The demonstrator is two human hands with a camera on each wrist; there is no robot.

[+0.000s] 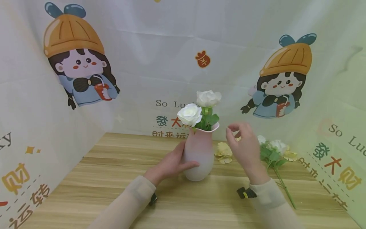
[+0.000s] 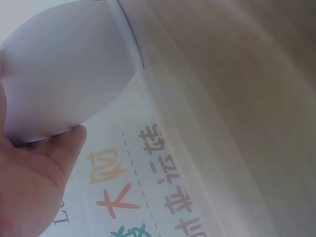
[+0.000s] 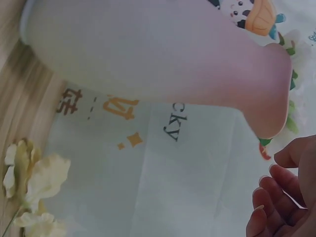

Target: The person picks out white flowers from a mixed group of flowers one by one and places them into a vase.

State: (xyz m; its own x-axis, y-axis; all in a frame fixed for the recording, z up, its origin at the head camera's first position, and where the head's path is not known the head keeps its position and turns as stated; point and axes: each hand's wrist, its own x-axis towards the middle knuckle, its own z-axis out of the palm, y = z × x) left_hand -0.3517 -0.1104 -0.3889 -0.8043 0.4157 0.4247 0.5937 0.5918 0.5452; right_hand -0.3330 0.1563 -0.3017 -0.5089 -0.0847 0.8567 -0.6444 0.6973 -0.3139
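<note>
The vase [image 1: 202, 149], pink above and white below, stands upright on the table [image 1: 114, 178]. Two white roses rise from its mouth, one [image 1: 189, 115] lower and to the left, the other [image 1: 208, 98] higher and to the right, with green leaves [image 1: 210, 120] under them at the rim. The left hand [image 1: 172, 161] holds the vase from the left, its thumb across the front. The right hand [image 1: 244, 147] is just right of the rim, apart from it, with loosely bent fingers and nothing in its grasp. A yellow flower [image 1: 224, 152] lies behind, between vase and right hand. Farther right lie white flowers [image 1: 278, 145], a yellow bloom [image 1: 290, 155] and a green stem [image 1: 284, 187]. A printed cloth [image 1: 160, 63] hangs behind the table.
</note>
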